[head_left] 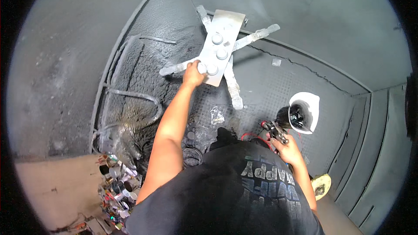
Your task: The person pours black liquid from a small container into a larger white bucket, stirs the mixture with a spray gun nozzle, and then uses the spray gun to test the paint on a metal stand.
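My left hand reaches out to the near left edge of a pale board. Its fingers are closed on a small round white piece at that edge. More round white pieces lie on the board: a near one, a middle one and a far one. Under the board, a stand with grey-white coated arms spreads outward. Low on the right, close to my body, my right hand grips a spray gun. Part of the gun's handle is hidden by the fingers.
A white bucket with dark contents stands right of the spray gun. A red hose runs by my body. Coiled wire lies on the floor. Bent pipes line the left wall; cans and containers pile up at lower left.
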The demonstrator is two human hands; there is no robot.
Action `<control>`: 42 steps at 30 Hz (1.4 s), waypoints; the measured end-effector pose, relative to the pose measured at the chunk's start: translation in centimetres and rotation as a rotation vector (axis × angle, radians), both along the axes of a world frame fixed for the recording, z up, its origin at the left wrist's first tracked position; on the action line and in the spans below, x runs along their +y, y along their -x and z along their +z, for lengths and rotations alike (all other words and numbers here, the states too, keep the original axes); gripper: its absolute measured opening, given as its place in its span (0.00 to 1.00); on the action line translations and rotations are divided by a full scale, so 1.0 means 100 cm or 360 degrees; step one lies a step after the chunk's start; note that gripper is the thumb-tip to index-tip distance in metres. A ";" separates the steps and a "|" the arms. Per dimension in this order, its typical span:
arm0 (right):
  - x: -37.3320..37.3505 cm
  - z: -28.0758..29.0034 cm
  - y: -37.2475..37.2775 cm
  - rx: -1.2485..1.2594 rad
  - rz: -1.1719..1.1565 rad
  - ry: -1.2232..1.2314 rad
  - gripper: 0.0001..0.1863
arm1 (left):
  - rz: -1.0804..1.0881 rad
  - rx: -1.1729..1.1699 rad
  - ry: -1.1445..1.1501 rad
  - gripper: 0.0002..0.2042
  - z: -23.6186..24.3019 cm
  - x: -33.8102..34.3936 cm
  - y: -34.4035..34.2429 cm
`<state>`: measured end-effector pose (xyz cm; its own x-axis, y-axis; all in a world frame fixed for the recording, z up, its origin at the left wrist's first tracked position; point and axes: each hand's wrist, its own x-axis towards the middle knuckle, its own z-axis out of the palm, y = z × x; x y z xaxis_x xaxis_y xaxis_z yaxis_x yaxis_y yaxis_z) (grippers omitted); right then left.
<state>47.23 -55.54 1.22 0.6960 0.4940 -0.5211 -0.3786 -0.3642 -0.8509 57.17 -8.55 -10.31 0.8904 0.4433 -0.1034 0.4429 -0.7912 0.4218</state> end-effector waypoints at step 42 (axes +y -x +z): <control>0.050 0.041 -0.025 -0.0162 0.0300 0.0064 0.14 | 0.0653 -0.0042 0.2678 0.13 -0.007 -0.208 0.093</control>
<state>49.72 -50.53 5.31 0.6431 0.6007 -0.4749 -0.2135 -0.4549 -0.8646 47.90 -29.31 -11.01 0.7655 0.0535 -0.6412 0.4661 0.6409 0.6100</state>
